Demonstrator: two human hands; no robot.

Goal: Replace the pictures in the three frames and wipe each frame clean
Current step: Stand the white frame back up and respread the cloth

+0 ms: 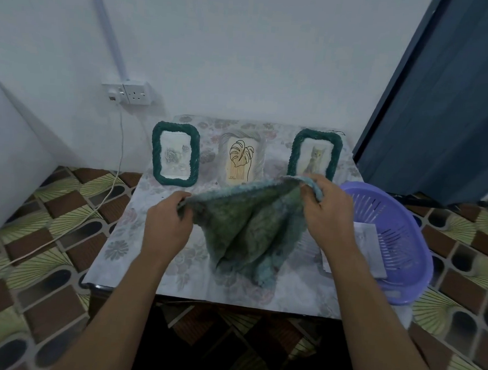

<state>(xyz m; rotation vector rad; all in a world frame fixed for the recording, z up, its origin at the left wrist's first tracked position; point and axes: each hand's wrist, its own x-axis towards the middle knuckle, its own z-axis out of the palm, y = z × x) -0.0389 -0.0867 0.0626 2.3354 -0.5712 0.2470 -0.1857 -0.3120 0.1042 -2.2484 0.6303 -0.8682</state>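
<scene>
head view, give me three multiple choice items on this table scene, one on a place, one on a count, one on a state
1. Where is the purple basket?
A. at the table's right edge
B. behind the left frame
C. on the floor by the socket

2. How many picture frames stand on the table?
A. one
B. two
C. three

3. What state is the green cloth in?
A. folded flat on the table
B. held up by two corners, sagging in the middle
C. draped over the basket

Answers:
1. A, it sits right of the cat frame.
2. C, the rose frame, leaf frame and cat frame line the back.
3. B, the left hand and right hand each pinch a corner.
</scene>
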